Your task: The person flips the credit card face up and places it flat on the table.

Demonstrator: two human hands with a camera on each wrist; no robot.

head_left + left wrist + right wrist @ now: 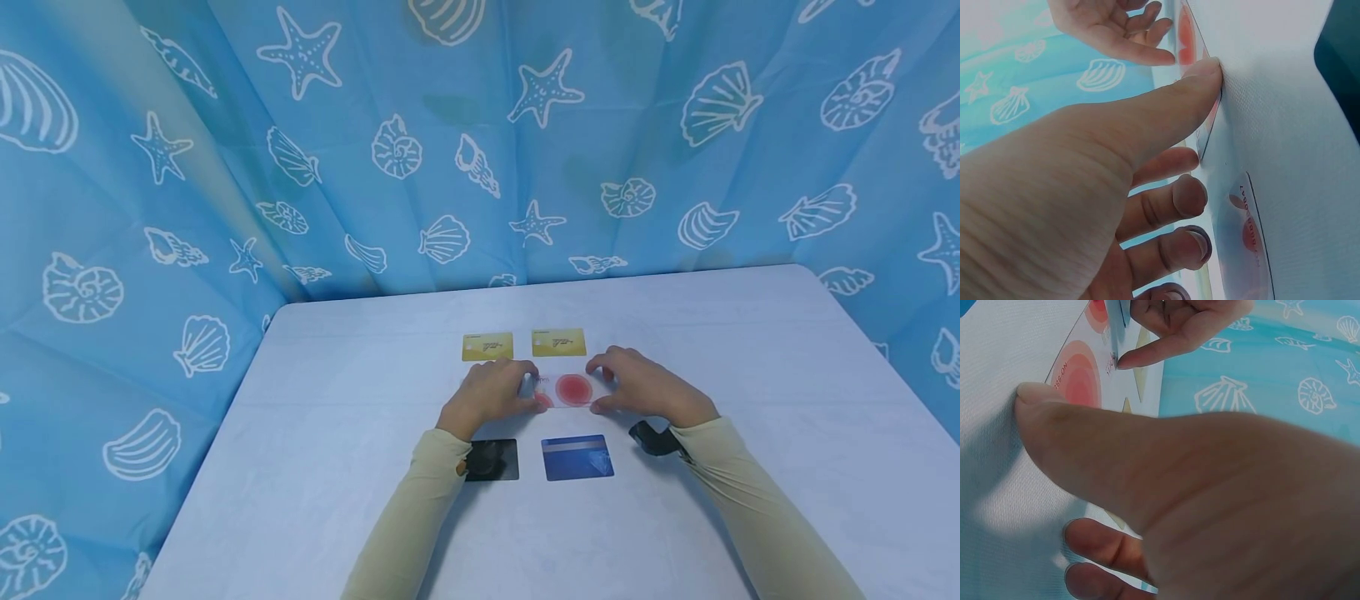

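Live on my feed: the red-circled card [573, 390] lies mid-table, two gold cards [558, 342] on the far side, the black card [504, 460] and blue card [577, 457] on the near side. I see the left hand [491, 390] at its left end, the right hand [651, 387] at its right, thumbs spread from index fingers; firm pressure, I can't tell.

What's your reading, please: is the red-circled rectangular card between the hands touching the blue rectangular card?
Apart: the head view shows tabletop between the red-circled card and blue card.
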